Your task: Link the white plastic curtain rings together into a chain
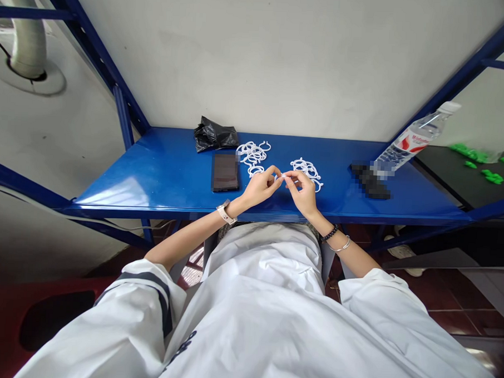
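Over the front part of the blue table, my left hand (261, 188) and my right hand (304, 194) meet at the fingertips. Both pinch a small white plastic piece (283, 176), mostly hidden by the fingers, so its full shape cannot be made out. Just beyond my left hand lies a heap of white plastic rings (252, 151), some with a gap in the loop. A second group of white rings (306, 168) rests behind my right hand, partly covered by it.
A dark phone (226, 173) and a crumpled black plastic bag (215, 135) lie left of the rings on the blue table (169, 168). To the right are a water bottle (413, 140) and a dark blurred object (371, 183). Green pieces (492, 176) lie on a neighbouring black surface.
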A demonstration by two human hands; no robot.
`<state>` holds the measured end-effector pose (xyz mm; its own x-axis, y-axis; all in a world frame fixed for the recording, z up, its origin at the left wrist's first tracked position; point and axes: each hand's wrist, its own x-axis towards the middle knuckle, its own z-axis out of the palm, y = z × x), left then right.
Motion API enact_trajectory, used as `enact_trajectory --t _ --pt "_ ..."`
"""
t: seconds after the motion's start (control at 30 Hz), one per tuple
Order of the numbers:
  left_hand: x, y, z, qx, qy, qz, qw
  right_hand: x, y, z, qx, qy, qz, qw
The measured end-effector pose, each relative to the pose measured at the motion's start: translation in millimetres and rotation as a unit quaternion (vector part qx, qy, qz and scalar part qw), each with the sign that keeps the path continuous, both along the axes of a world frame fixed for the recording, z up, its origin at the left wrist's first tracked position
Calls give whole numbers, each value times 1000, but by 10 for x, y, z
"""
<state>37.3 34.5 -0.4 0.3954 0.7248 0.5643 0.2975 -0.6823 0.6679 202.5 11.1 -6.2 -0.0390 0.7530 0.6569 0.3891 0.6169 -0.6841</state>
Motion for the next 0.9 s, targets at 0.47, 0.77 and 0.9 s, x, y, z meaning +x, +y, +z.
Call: enact_trajectory --t 0.47,0.77,0.9 --pt "-20 57 -36 26 10 -22 999 23 19 -4 -11 0 25 1000" --pt "-27 51 -28 8 11 -41 999 55 35 -12 -20 -24 36 999" --pt "-25 45 -21 -3 20 -47 999 60 40 -21 -17 -30 47 998"
